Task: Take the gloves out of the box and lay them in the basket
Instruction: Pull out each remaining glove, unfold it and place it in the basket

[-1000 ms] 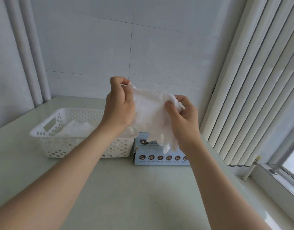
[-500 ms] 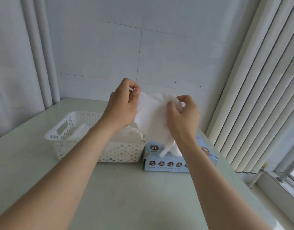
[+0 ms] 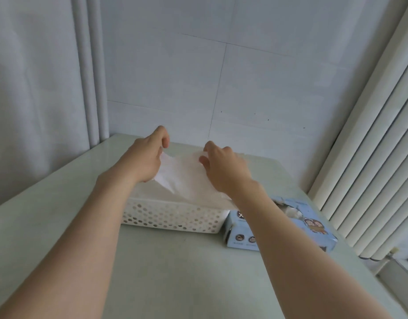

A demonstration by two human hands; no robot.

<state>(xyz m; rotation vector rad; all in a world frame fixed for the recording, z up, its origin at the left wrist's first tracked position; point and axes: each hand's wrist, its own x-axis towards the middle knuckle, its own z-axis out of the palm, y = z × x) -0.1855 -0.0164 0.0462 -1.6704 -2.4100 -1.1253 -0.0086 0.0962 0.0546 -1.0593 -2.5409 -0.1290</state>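
Glove (image 3: 186,178) between left hand (image 3: 147,157), right hand (image 3: 223,166)

Your left forearm (image 3: 83,238) and right forearm (image 3: 304,249) fill the lower corners of the frame, bare along their whole visible length. At centre frame, your left hand (image 3: 146,160) and right hand (image 3: 226,168) are bare as well.

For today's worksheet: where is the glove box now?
In the head view, the glove box lies on the table right of the basket, partly behind the right forearm.
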